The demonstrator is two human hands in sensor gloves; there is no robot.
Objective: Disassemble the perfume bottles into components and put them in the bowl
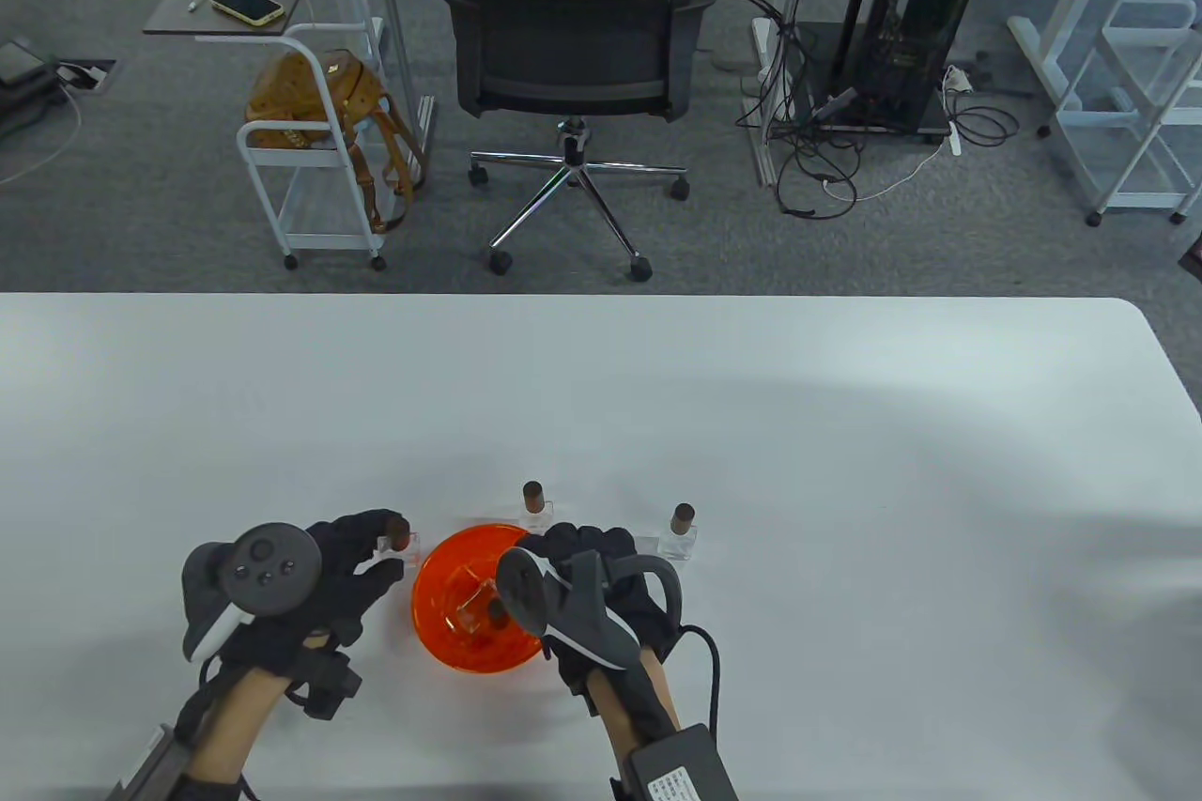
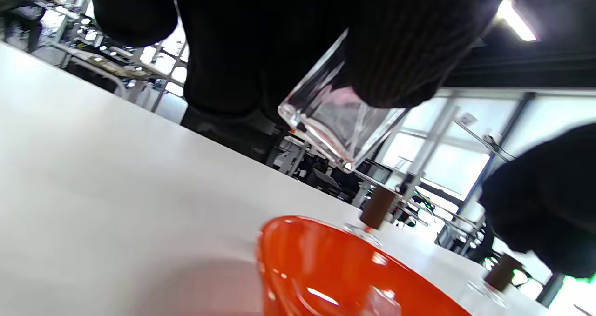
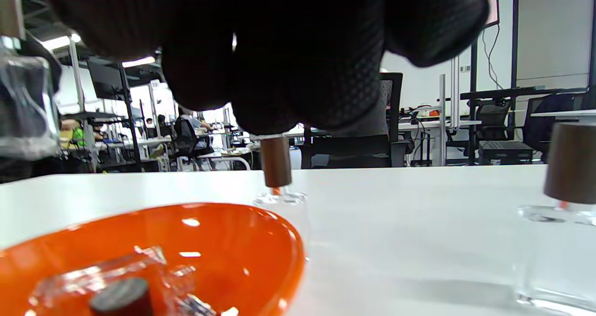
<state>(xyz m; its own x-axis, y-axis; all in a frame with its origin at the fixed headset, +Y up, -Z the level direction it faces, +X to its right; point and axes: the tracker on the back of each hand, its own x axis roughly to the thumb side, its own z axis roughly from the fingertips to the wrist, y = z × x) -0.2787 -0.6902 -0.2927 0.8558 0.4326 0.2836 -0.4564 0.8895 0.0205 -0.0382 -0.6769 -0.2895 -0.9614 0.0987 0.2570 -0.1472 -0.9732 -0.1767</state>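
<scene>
White tabletop, office chairs behind. Just left of the orange bowl (image 1: 441,599), the left hand (image 1: 347,576) pinches a clear perfume bottle (image 2: 333,125) with its brown cap (image 1: 398,527) on, lifted off the table. The right hand (image 1: 587,571) hovers over the bowl; whether its fingers grip anything I cannot tell. Bottle parts already lie inside. Two capped bottles (image 1: 533,508) (image 1: 680,533) stand behind. Likely next: the right hand pulls this cap off, then both pieces go in the bowl
</scene>
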